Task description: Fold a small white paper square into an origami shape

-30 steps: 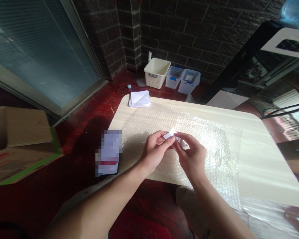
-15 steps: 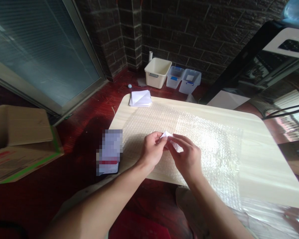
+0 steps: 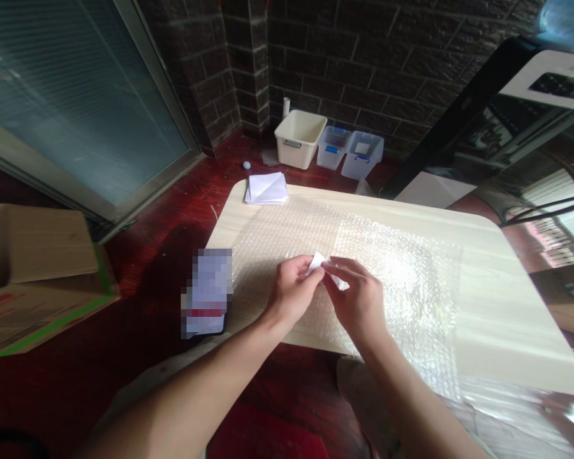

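Note:
A small folded piece of white paper is held between both hands above the table, one pointed corner facing away from me. My left hand pinches its left side with thumb and fingers. On the right side, my right hand grips the paper between thumb and fingertips. Fingers cover much of it, so its full folded shape is hidden. Beneath the hands, a sheet of bubble wrap lies spread over the pale wooden table.
A stack of white paper lies at the far left corner. By the left edge is a pixelated phone-like object. Beyond stand a cream bin and two clear plastic boxes. A cardboard box sits at left.
The paper has turned slightly in my fingers, and the left thumb lies further across it. Both hands stay close together in nearly the same place. The view has shifted slightly.

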A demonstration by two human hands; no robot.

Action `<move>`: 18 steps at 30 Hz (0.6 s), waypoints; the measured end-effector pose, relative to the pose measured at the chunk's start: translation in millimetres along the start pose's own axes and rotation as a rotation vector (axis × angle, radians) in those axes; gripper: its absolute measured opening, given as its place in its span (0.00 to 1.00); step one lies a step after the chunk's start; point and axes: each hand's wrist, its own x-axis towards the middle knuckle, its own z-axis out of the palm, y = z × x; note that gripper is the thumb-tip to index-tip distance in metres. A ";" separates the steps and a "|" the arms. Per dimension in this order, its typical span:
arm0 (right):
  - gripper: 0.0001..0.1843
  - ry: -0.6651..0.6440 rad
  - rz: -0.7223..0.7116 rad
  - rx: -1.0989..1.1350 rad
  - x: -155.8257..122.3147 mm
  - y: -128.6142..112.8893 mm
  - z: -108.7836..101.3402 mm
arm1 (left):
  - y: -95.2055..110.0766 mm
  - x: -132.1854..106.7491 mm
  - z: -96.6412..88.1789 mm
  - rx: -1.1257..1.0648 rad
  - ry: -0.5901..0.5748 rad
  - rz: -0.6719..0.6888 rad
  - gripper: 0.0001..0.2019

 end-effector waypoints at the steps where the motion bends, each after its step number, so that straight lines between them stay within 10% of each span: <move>1: 0.10 0.002 0.001 -0.001 0.2 0.3 -0.2 | 0.7 -0.5 0.0 0.000 -0.015 0.005 0.05; 18: 0.10 -0.027 -0.024 0.011 -0.7 -2.7 1.8 | 2.4 0.4 -2.6 0.028 0.027 0.014 0.05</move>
